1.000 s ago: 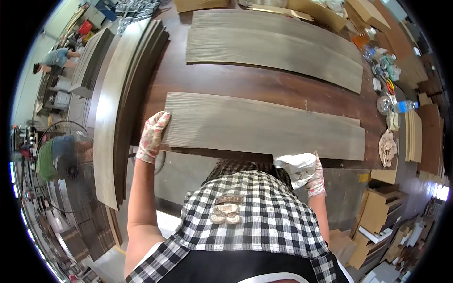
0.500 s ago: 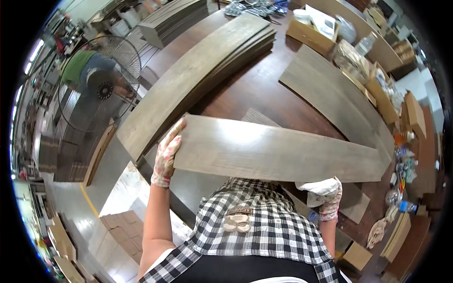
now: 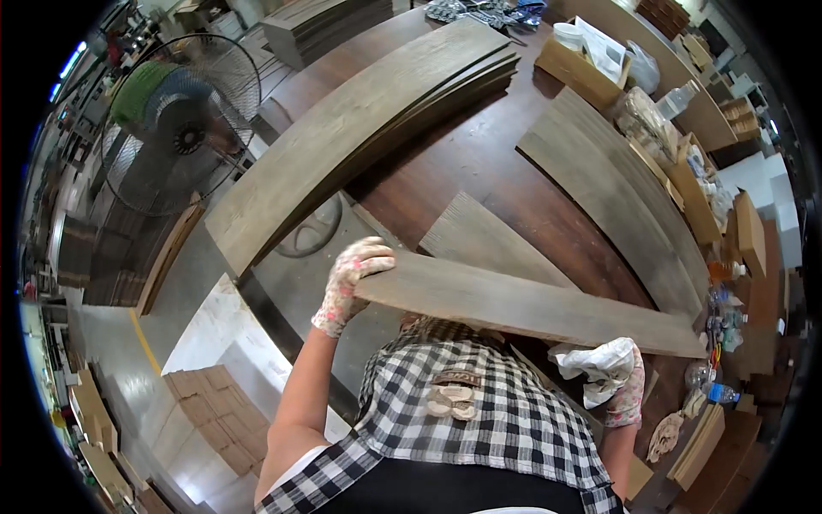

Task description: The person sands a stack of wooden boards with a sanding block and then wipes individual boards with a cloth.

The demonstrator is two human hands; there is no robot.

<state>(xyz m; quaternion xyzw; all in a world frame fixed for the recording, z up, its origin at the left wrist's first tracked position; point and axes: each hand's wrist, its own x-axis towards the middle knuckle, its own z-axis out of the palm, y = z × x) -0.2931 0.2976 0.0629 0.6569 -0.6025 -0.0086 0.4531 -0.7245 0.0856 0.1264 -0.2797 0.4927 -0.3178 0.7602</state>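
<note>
A long grey-brown wood plank (image 3: 514, 295) lies slantwise across the front of my apron, its right end lower in view. My left hand (image 3: 347, 287), in a floral glove, is closed around the plank's left end, fingers over the top edge. Under the right end, my gloved right hand (image 3: 629, 392) holds a crumpled white cloth (image 3: 598, 367); whether it also bears the plank cannot be made out. Just beyond, another plank (image 3: 497, 240) rests on the dark red-brown table (image 3: 419, 171), partly covered by the held one.
A tall stack of planks (image 3: 360, 128) stands far left, with more planks (image 3: 608, 197) on the right. Boxes (image 3: 582, 77), plastic bottles (image 3: 723, 393) and bags line the right edge. A large fan (image 3: 188, 137) stands left, a person partly visible behind it. Flattened cardboard (image 3: 218, 415) lies lower left.
My left hand has moved right and slightly down with the plank's end. The plank's face has tilted and looks narrower, uncovering more of the plank beyond it. The cloth stays in my right hand.
</note>
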